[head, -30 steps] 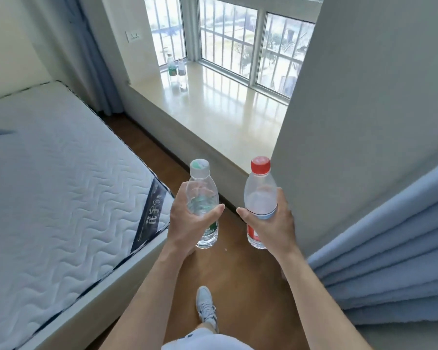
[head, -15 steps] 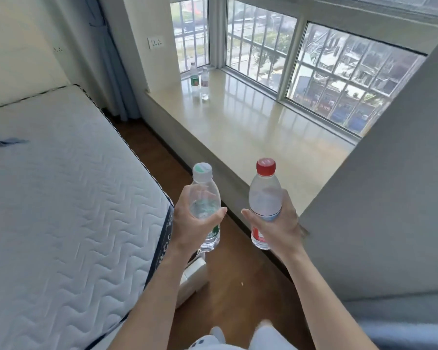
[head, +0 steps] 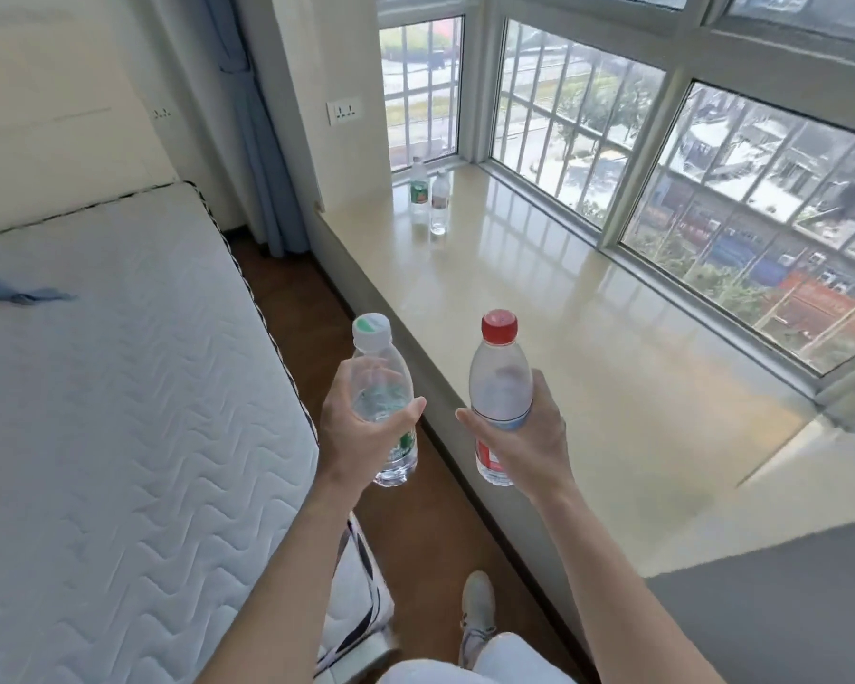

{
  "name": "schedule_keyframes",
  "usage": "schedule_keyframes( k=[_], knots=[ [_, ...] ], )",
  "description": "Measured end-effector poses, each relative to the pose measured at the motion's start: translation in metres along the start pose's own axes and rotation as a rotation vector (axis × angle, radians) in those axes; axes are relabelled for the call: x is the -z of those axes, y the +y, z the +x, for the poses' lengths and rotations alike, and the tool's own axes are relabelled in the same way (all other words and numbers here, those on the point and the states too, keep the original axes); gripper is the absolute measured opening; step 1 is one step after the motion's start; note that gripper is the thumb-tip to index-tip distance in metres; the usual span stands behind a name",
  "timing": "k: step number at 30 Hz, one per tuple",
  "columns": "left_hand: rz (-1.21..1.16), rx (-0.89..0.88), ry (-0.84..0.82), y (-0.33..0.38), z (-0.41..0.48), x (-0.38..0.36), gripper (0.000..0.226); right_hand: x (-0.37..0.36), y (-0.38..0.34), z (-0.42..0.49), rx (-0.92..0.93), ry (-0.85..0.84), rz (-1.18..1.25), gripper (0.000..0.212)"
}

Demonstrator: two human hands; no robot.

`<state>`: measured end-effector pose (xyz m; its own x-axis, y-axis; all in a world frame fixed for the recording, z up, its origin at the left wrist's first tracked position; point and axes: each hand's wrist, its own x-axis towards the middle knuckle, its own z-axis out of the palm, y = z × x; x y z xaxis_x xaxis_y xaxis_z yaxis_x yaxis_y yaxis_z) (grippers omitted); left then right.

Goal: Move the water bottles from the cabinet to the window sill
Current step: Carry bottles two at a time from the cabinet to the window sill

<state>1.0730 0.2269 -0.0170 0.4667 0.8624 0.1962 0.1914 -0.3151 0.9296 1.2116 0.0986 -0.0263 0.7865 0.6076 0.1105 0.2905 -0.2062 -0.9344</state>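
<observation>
A bottle with a pale green cap (head: 379, 382) is held upright in the left hand (head: 361, 441), with fingers and thumb curled round its middle. A bottle with a red cap (head: 499, 377) is gripped the same way in the right hand (head: 526, 444), also upright. Both are carried in the air. The green-capped one is over the brown floor (head: 415, 535) between the mattress (head: 119, 412) and the window sill (head: 613, 387), and the red-capped one is at about the sill's near edge. At the far end of the sill two more bottles (head: 418, 197) are stood side by side near the window corner; whether they touch cannot be made out from here. A blue scrap of cloth (head: 16, 291) is laid on the mattress, and a light shoe (head: 477, 604) is seen on the floor below
</observation>
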Motion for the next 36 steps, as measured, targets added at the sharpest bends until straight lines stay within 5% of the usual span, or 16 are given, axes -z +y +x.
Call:
schedule_keyframes(
  k=[7,21,36],
  knots=[
    [0.006,0.044,0.140,0.009,0.098,-0.030,0.055,-0.023,-0.003,0.140,0.000,-0.119,0.057,0.053],
    [0.040,0.230,0.382,-0.063,0.236,0.006,0.062,-0.157,0.001,0.280,0.042,-0.385,0.071,0.054],
    [0.022,0.222,0.339,-0.150,0.520,0.122,0.059,-0.389,-0.066,0.488,0.060,-0.391,0.084,0.055]
  ],
)
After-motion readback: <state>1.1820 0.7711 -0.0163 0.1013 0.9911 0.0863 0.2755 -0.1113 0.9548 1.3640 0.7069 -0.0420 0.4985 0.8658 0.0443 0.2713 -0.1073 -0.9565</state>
